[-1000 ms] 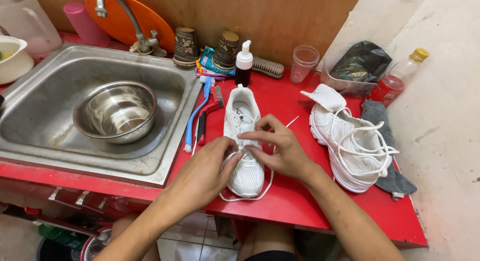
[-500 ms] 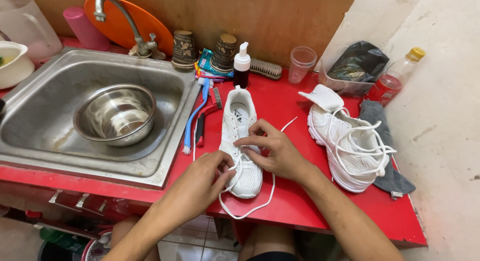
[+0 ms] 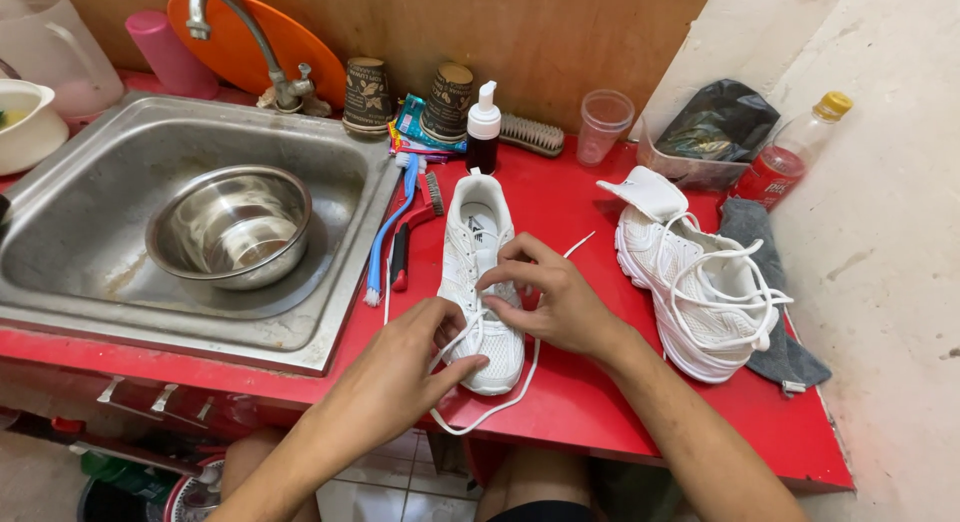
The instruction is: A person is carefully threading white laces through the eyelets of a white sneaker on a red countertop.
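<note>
The white shoe (image 3: 482, 272) is lying near the red tabletop's (image 3: 590, 382) front edge, toe pointing at the person, with both hands' fingers pinching its lace (image 3: 500, 397), the right hand (image 3: 555, 302) sitting further up than the left hand (image 3: 405, 367).

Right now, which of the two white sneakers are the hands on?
The white mesh sneaker at the counter's front edge, toe toward the person; left hand and right hand grip its lace. The other white sneaker lies untouched, right.
</note>
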